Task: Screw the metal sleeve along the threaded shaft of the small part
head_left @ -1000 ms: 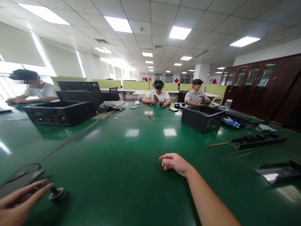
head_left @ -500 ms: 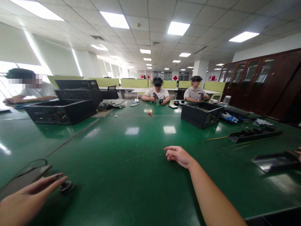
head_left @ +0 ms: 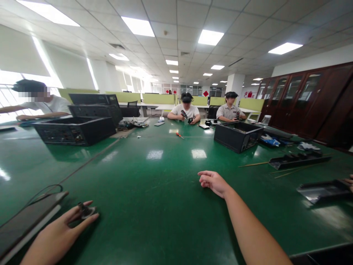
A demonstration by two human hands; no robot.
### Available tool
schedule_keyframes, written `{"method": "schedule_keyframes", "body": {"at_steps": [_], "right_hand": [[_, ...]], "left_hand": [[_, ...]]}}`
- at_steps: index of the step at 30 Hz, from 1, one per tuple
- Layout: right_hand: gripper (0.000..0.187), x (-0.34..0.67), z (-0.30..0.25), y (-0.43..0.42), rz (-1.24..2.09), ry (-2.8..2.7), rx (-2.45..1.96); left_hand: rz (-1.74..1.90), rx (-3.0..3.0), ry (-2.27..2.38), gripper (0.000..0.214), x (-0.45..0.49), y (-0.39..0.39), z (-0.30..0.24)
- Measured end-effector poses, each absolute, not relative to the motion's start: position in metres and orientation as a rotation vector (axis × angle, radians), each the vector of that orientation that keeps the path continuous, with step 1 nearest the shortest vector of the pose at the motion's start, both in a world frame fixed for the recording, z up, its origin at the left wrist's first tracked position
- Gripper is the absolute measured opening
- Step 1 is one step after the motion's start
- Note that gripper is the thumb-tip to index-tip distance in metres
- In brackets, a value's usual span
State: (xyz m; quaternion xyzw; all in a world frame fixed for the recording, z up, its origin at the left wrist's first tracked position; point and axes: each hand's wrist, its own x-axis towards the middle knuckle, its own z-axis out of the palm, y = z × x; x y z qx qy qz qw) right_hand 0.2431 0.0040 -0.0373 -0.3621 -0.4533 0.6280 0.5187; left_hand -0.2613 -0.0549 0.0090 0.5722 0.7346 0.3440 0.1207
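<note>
My left hand [head_left: 59,233] lies at the lower left of the green table [head_left: 154,184], its fingers closing round a small round black part [head_left: 86,211]. A flat dark device with a cable [head_left: 27,219] lies just left of that hand. My right hand [head_left: 213,182] rests on the table near the middle, fingers loosely curled, holding nothing. My right forearm runs down to the lower right corner.
An open black computer case [head_left: 74,130] stands at the far left, another [head_left: 237,136] at the far right. Black panels [head_left: 299,160] [head_left: 322,189] and thin sticks lie on the right. A red screwdriver [head_left: 179,135] lies mid-table. Three people sit at the far side.
My left hand has moved right and forward onto the small round part, which now sits between its fingers. My right hand has slid slightly right and away.
</note>
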Motion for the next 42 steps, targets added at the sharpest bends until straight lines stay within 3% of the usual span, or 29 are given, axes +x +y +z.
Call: {"method": "schedule_keyframes", "body": {"at_steps": [7,10,12,16,22,28,42], "right_hand": [[0.039,0.245,-0.041,0.015,1.422,-0.991,-0.862],[0.041,0.239,-0.039,0.007,1.374,-1.037,-0.88],[0.053,0.233,-0.037,-0.004,1.357,-1.11,-0.89],[0.074,0.224,-0.036,-0.02,1.306,-1.368,-0.954],[0.057,0.217,-0.033,-0.021,1.047,-1.618,-1.195],[0.036,0.214,-0.028,-0.025,0.946,-1.693,-1.275],[0.015,0.214,-0.026,-0.027,0.745,-1.735,-1.375]], "left_hand": [[1.088,1.896,1.557,0.069,-0.116,-0.02,0.053],[1.055,1.968,1.332,0.053,-0.047,0.001,0.043],[0.991,2.048,1.198,0.036,-0.013,0.009,0.031],[0.887,2.172,0.994,0.032,0.02,0.014,0.01],[0.832,2.146,0.99,0.046,0.02,0.018,-0.008],[0.773,2.155,0.999,0.026,0.019,0.016,-0.009],[0.78,2.108,0.991,0.025,0.022,0.016,-0.011]]}}
